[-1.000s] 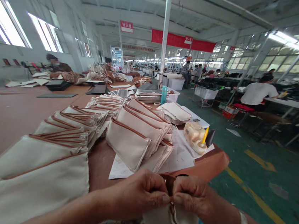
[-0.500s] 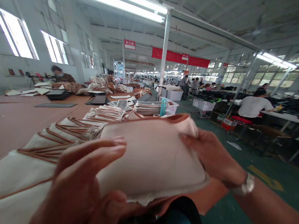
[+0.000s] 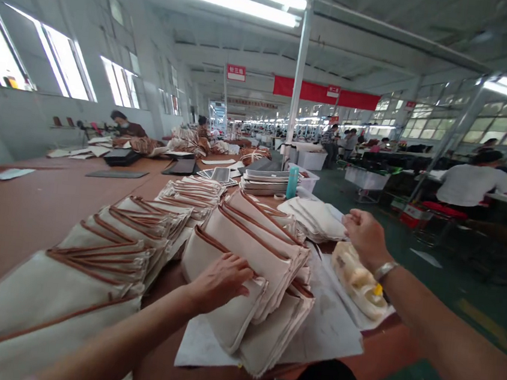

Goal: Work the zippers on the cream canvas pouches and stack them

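Note:
Cream fabric pieces with brown edging lie in an overlapping pile [image 3: 252, 238] on the table. My left hand [image 3: 221, 280] rests on the front piece of that pile, its fingers loosely spread. Over at the right, my right hand [image 3: 364, 235] is at the edge of a stack of plain cream pieces [image 3: 316, 218], fingers bent together at the stack's right corner; whether a piece is between them is too small to tell. Below it stands a cream plastic holder [image 3: 357, 279] with a yellow item. White paper [image 3: 330, 325] lies under the pile.
A long row of brown-edged cream pieces [image 3: 107, 241] fans across the table [image 3: 53, 199] on the left. Behind are a turquoise bottle [image 3: 292, 182], grey-white stacked panels [image 3: 266, 182] and a white bin [image 3: 304, 179]. A person [image 3: 472, 177] in white sits at the right.
The cream piece held up before has been lowered onto the pile. My left hand now rests on it, and my right hand has moved to the plain stack. The view has shifted left.

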Demonstrator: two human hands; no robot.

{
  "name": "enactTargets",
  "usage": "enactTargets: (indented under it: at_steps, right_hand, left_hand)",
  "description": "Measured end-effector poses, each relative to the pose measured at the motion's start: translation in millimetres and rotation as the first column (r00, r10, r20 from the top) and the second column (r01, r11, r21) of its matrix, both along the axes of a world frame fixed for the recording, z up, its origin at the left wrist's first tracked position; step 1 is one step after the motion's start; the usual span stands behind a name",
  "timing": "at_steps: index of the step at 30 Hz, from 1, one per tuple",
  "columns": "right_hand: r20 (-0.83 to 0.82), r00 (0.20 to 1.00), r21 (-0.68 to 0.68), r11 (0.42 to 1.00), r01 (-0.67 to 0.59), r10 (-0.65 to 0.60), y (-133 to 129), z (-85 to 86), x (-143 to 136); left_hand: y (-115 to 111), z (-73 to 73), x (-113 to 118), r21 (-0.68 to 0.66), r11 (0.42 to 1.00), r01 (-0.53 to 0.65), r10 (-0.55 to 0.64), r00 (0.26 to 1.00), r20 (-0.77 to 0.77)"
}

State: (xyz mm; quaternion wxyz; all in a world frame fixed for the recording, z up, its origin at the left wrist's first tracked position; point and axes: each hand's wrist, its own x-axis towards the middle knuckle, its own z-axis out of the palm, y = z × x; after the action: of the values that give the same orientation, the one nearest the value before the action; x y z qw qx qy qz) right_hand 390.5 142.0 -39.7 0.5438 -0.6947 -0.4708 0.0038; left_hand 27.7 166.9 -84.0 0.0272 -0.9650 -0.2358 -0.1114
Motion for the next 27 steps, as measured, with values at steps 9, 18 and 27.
enactTargets:
  at_steps: [9,18,27]
  right_hand:
    - [-0.108,0.793,-0.051,0.794,-0.606,0.599,-62.9,-31.5,-145.0]
    - [-0.128,0.645,-0.143,0.63,-0.763,0.753,1.3,-59.2,-185.7]
    - [-0.287,0.477,0.084,0.518,-0.851,0.83,-75.5,3.2,-199.8]
  left_hand:
    - [-8.0,-14.2,13.1,-0.072,0.996,-0.054,0.053,0.998,-0.016]
    - [-41.6,31.9,-51.4,-0.289,0.947,-0.141,0.175,0.98,0.097]
    - [-133.4,162.5,-93.0,-0.892,0.451,-0.003,0.346,0.922,0.172]
